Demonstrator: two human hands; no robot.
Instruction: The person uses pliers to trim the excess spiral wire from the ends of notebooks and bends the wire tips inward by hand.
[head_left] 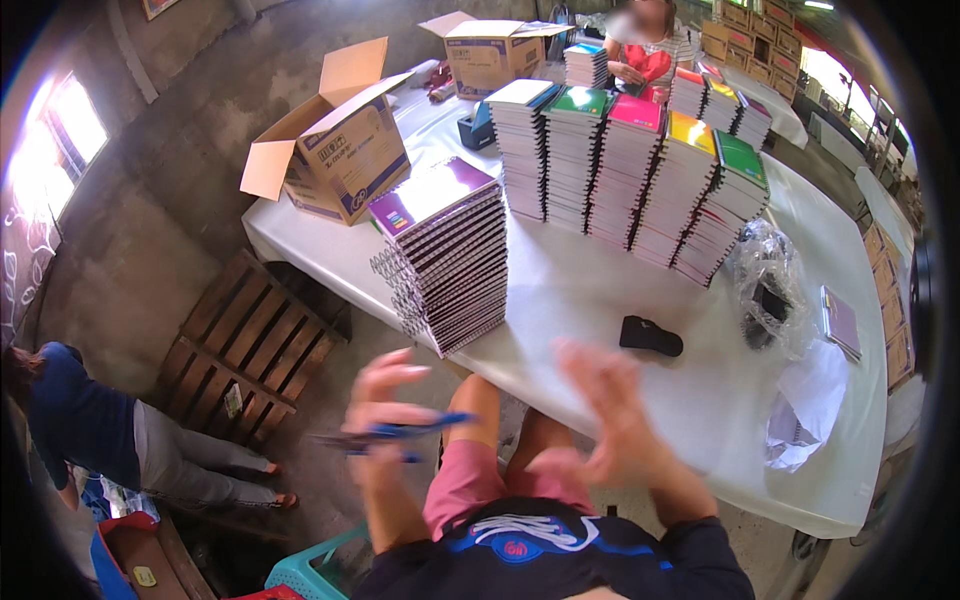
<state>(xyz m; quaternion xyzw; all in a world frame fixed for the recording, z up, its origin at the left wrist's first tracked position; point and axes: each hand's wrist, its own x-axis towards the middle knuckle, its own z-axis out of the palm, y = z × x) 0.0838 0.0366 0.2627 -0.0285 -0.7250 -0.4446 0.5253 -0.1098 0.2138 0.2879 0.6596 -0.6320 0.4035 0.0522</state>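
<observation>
the left hand [383,420] is curled around a blurred blue tool [425,429], held near the left thigh [478,408]; the right hand [615,425] is held spread by the near edge of the white surface [570,290], on which purple-covered spiral notebooks [460,265] are stacked left of a black item [650,337].

Notebook covers [440,196] glossy; carton [352,168] matt cardboard; pallet [240,376] wooden.

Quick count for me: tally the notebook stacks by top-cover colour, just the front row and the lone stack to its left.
Purple stack: 1
Green stacks: 2
Pink stack: 1
Yellow stack: 1
Glare-washed stack, cover colour unclear: 1
Total: 6
</observation>
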